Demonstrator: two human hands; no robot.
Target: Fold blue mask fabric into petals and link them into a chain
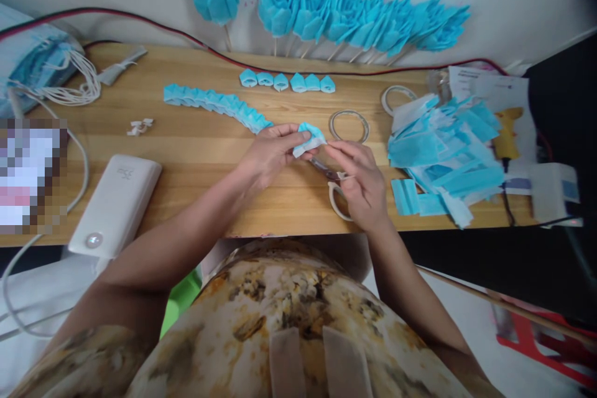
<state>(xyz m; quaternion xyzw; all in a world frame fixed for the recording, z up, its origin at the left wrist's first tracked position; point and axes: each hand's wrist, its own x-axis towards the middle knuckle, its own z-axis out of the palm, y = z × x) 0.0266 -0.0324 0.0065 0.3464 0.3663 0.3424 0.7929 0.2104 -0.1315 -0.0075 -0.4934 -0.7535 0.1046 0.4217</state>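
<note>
My left hand pinches a small folded piece of blue and white nonwoven fabric above the middle of the table. At the fabric's right end, the fingertips of my right hand are closed on its edge. A thin white bit shows by my right fingers; whether they hold it I cannot tell. Scissors lie beneath my right hand, partly hidden by it. A row of folded blue pieces runs up to my left hand, and shorter rows of blue petals lie farther back.
Several blue fabric flowers on sticks lean against the wall. To the right are a heap of cut blue strips, tape rolls and a yellow glue gun. A white power bank, cables and a blurred screen occupy the left.
</note>
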